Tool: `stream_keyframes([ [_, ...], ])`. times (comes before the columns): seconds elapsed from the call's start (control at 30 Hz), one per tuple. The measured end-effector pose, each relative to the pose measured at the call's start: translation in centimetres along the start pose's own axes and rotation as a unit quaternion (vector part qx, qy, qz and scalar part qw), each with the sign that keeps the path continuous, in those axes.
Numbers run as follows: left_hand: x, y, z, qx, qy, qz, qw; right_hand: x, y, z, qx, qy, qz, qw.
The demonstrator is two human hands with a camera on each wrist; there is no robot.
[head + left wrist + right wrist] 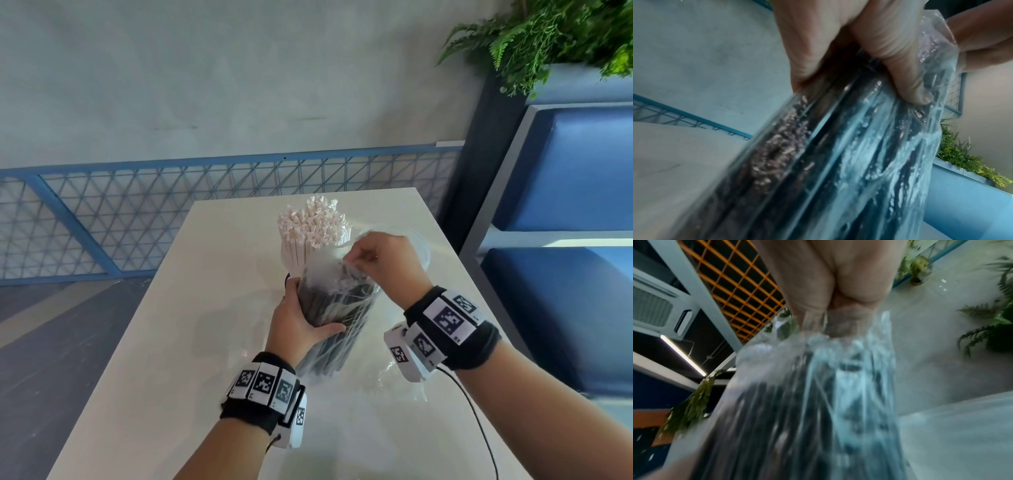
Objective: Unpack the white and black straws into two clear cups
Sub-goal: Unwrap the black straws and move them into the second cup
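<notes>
A bundle of black straws in a clear plastic bag (337,310) stands tilted over the white table (164,342). My left hand (301,318) grips the bundle round its middle, fingers and thumb curled round it (890,65). At the bag's top my right hand (380,260) pinches the bunched plastic film (830,331). Behind the bundle, white paper-wrapped straws (311,233) stand upright in a cup whose body is hidden. A second clear cup (419,243) shows partly behind my right hand.
A loose piece of clear plastic wrap (404,380) lies on the table under my right wrist. A blue mesh railing (137,212) runs beyond the table's far edge. Blue cushioned seats (565,171) and a fern planter (565,37) stand at the right.
</notes>
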State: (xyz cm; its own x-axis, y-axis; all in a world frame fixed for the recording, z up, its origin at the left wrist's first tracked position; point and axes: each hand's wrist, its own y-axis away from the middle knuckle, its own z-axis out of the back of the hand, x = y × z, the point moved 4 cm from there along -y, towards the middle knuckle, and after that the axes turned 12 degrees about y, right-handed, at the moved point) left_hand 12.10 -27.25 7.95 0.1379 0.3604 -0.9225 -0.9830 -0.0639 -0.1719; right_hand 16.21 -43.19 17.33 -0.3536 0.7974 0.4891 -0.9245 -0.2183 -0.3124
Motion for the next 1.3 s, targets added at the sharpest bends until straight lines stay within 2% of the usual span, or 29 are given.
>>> stream_keyframes([
  [0.1,0.1,0.1,0.0,0.002,0.003,0.013,1.0,0.0,-0.7,2.4,-0.059,-0.017,0.001,0.998],
  [0.3,0.5,0.4,-0.1,-0.001,0.001,0.004,1.0,0.4,-1.3,6.6,-0.127,-0.068,0.009,0.99],
  [0.5,1.0,0.6,0.0,-0.007,0.019,0.006,1.0,0.9,0.3,6.7,-0.192,-0.156,-0.015,0.969],
  [0.57,1.1,0.7,0.1,-0.01,0.031,0.009,0.999,0.4,1.5,4.9,-0.188,-0.191,-0.055,0.962],
  [0.67,0.8,0.8,0.3,-0.012,0.05,-0.002,0.999,-0.5,2.9,2.2,-0.144,-0.215,-0.101,0.961],
  [0.77,-0.2,0.9,0.6,-0.009,0.067,-0.006,0.998,-0.2,3.0,0.7,-0.077,-0.186,-0.079,0.976],
  [0.83,-1.3,0.7,0.9,0.004,0.084,-0.014,0.996,-0.2,2.6,0.4,-0.055,-0.206,-0.081,0.974],
  [0.97,-2.7,0.1,0.9,0.031,0.087,-0.029,0.995,0.1,1.7,0.1,-0.052,-0.243,-0.092,0.964],
  [1.17,-2.9,-0.1,1.1,-0.013,0.056,-0.034,0.998,0.6,0.7,0.1,-0.069,-0.265,-0.103,0.956],
  [1.3,-2.9,-0.4,1.3,-0.012,0.049,-0.041,0.998,0.7,-0.2,1.7,-0.104,-0.304,-0.098,0.942],
])
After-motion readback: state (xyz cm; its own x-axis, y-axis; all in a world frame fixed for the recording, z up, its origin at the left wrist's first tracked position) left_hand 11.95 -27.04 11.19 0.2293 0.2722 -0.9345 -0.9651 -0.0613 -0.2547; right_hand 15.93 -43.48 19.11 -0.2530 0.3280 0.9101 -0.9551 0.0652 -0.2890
